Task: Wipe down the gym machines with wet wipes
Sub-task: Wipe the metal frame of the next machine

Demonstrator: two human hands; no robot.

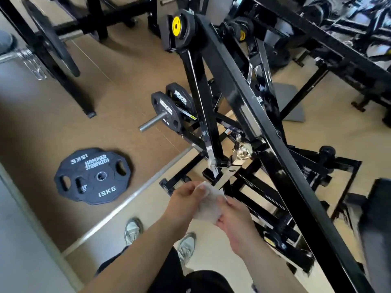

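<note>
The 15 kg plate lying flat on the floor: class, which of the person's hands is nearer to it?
Left. The left hand pinches the wipe on the side facing the plate; the right hand holds the wipe's far side, farther away.

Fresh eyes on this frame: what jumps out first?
The left hand and right hand hold a white wipe at bottom centre, in front of the black machine frame that slants across the view. On the floor at left lies a 15KG weight plate.
</note>
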